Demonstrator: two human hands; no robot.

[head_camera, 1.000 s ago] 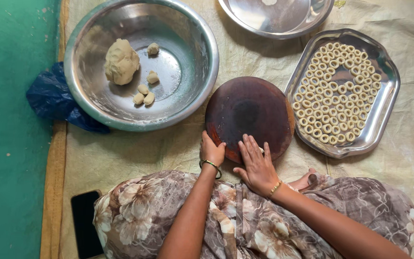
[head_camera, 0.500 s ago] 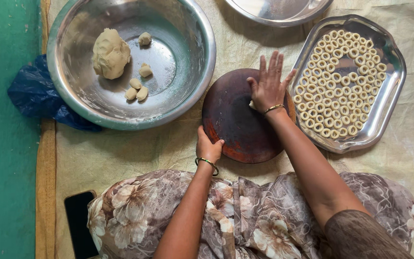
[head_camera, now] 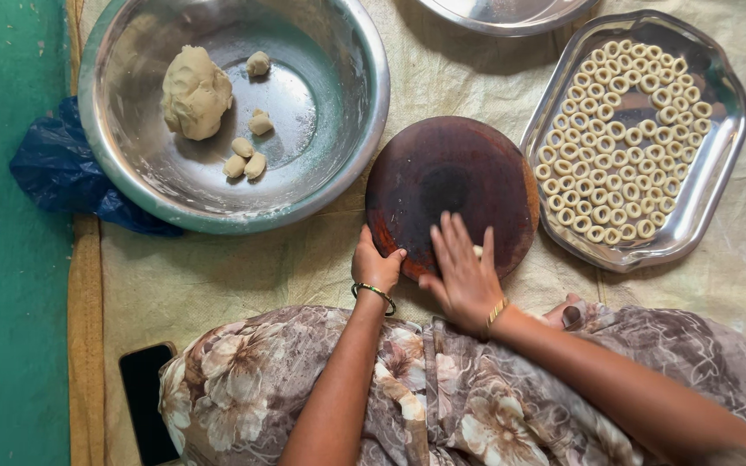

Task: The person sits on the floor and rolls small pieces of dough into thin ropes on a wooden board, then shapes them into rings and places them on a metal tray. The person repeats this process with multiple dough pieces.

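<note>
- Pale woven mat [head_camera: 243, 276]: creased, covers the floor under everything; green floor at the left edge.
- Large steel bowl [head_camera: 338, 147]: round, shiny, scuffed inside. Holds one big lump of dough [head_camera: 195, 93], rough-surfaced, and several small pinched pieces [head_camera: 245, 160] near the middle.
- Steel tray [head_camera: 718, 173]: oblong with rounded corners, filled with small dough rings [head_camera: 623, 147] in close rows, one bare gap near the top centre.
- Round wooden board [head_camera: 451, 177]: dark brown, worn smooth, flat between bowl and tray, just beside both.
- Right hand [head_camera: 464, 272]: half a second ago it was stretched to the board's far edge near the tray; now it is drawn back to the near edge. Fingers flat, spread, pressing down. A pale bit of dough [head_camera: 477, 251] shows between them, on the board. This reads as a back stroke of rolling the piece under the palm.
- Left hand [head_camera: 376, 266]: same spot as before, fingers curled, gripping the board's near rim to steady it.
- Dark phone [head_camera: 144, 397]: flat on the mat by the floral skirt.
</note>
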